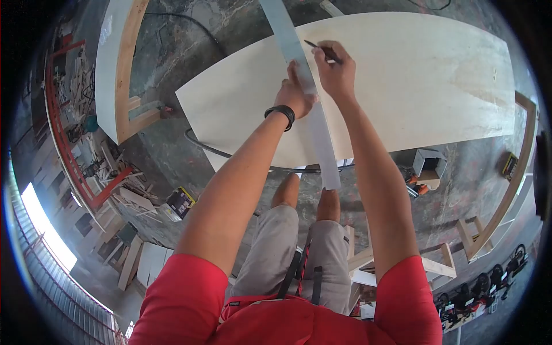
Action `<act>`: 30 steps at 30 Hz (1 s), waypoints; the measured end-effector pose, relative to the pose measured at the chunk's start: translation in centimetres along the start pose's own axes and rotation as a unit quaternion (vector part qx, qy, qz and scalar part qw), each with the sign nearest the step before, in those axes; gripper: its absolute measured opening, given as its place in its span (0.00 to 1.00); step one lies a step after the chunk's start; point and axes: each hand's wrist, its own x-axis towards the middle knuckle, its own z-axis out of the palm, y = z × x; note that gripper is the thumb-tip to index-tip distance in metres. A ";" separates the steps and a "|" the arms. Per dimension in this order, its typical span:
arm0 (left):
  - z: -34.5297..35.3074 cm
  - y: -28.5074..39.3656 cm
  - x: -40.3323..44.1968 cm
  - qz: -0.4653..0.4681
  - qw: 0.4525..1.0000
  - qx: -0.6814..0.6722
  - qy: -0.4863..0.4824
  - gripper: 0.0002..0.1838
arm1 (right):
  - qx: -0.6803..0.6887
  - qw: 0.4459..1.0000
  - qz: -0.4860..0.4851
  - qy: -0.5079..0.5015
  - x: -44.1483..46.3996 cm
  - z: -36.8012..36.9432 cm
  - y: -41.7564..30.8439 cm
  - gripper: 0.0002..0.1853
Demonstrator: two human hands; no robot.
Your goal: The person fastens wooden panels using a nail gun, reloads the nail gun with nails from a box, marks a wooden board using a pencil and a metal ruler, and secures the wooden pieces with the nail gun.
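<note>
A long pale grey straight strip (325, 146) crosses a light plywood sheet (414, 75) from the far edge towards my body, its near end overhanging the sheet. My left hand (296, 95) is closed on the strip about halfway along, pressing it against the wood. Pinched in my right hand (336, 72) is a dark pen (329, 53), its tip pointing left towards the strip's right edge. I cannot tell whether the tip touches the wood, and no drawn line can be made out.
A black hose (210, 150) runs under the sheet's near edge. An open box (428, 167) and orange-black tools (415, 187) lie on the concrete floor at right. Wooden frames stand at left (122, 75) and right (506, 213). Scrap wood (135, 198) is piled at left.
</note>
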 end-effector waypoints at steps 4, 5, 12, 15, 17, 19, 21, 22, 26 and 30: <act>-0.5 0.0 -0.1 0.000 1.000 -0.026 -0.005 0.59 | -0.033 0.999 -0.030 0.019 2.6 1.4 0.8 0.08; -0.5 -0.1 0.0 -0.001 0.999 -0.031 -0.011 0.59 | -0.045 0.998 -0.043 0.008 3.0 1.6 0.7 0.08; -0.4 -0.1 -0.1 -0.010 0.999 -0.031 -0.006 0.58 | -0.125 0.988 -0.082 -0.041 1.9 0.7 0.5 0.07; -0.4 -0.5 0.1 0.006 1.000 -0.020 -0.018 0.59 | -0.157 0.985 -0.025 -0.062 -4.0 -2.6 0.5 0.06; 0.0 -0.7 0.4 0.006 0.999 -0.032 -0.017 0.59 | -0.174 0.982 0.026 -0.075 -10.0 -5.7 1.0 0.04; 0.2 -0.7 0.2 0.010 0.999 -0.040 0.003 0.59 | -0.194 0.973 0.078 -0.095 -16.8 -9.3 1.4 0.03; 0.2 -0.7 0.3 0.003 0.999 -0.050 -0.011 0.59 | -0.230 0.958 0.115 -0.125 -23.6 -13.3 1.9 0.03; 0.1 -0.7 0.4 -0.004 0.998 -0.054 -0.019 0.59 | -0.247 0.953 0.109 -0.138 -26.5 -14.8 2.5 0.04; 0.6 -0.7 0.4 0.024 0.998 -0.054 0.015 0.59 | -0.190 0.956 0.223 0.007 -33.1 -16.7 2.9 0.06; 2.7 -3.0 3.0 0.140 0.985 -0.061 0.080 0.60 | -0.182 0.928 0.323 -0.030 -33.4 -15.0 6.0 0.18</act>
